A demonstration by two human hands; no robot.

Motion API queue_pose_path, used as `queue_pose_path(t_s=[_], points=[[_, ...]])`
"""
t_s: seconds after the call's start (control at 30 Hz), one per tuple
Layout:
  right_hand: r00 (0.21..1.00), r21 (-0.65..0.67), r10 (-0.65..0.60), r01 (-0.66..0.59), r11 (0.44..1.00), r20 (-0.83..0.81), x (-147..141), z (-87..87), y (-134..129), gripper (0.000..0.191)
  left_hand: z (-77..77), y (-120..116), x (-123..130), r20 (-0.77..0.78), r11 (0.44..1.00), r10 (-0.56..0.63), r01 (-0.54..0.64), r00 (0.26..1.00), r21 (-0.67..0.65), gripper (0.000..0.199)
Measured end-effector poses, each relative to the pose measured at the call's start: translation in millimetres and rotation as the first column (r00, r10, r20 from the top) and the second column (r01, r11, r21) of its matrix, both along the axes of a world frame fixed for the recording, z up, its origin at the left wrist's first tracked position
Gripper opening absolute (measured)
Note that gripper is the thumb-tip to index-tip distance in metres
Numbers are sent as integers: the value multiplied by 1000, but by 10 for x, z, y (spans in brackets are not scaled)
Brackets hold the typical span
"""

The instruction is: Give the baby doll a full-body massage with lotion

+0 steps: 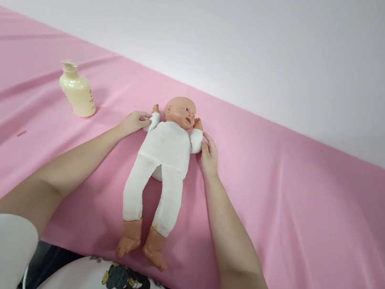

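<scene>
A baby doll [166, 148] in a white top and white trousers lies on its back on the pink cloth [240, 209], head away from me and bare feet toward me. Its arms are bent up beside its head. At the doll's arm on the left, my left hand [136, 122] is closed, thumb and fingers pinching the white sleeve. My right hand [209, 156] is closed on the other sleeve, near the elbow. Some of the fingertips are hidden against the cloth of the sleeves.
A pale yellow pump bottle [79, 93] stands to the left, beyond my left forearm. A small reddish strip [21, 133] lies on the cloth nearer me. Behind the table rises a white wall [209, 31]. The table's front edge runs close to my body.
</scene>
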State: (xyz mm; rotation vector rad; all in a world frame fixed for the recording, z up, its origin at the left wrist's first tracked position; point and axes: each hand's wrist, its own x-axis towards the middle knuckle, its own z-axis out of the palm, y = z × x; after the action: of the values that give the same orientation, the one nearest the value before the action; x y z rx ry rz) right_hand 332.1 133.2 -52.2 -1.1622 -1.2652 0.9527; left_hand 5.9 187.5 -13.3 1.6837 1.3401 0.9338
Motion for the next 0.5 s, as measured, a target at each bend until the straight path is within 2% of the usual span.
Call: queue_pose_path(t_s=[0.17, 0.3, 0.5], points=[[998, 45, -30, 27, 999, 52, -34, 14, -14, 51, 21, -8, 5, -10, 1000, 13, -13, 1000, -14, 37], [985, 28, -41, 37, 999, 166, -8, 42, -28, 44, -6, 3, 2, 13, 1000, 1, -1, 1000, -17, 39], [925, 15, -140, 144, 989, 354, 55, 7, 16, 44, 2, -6, 7, 25, 1000, -8, 9, 1000, -26, 40]])
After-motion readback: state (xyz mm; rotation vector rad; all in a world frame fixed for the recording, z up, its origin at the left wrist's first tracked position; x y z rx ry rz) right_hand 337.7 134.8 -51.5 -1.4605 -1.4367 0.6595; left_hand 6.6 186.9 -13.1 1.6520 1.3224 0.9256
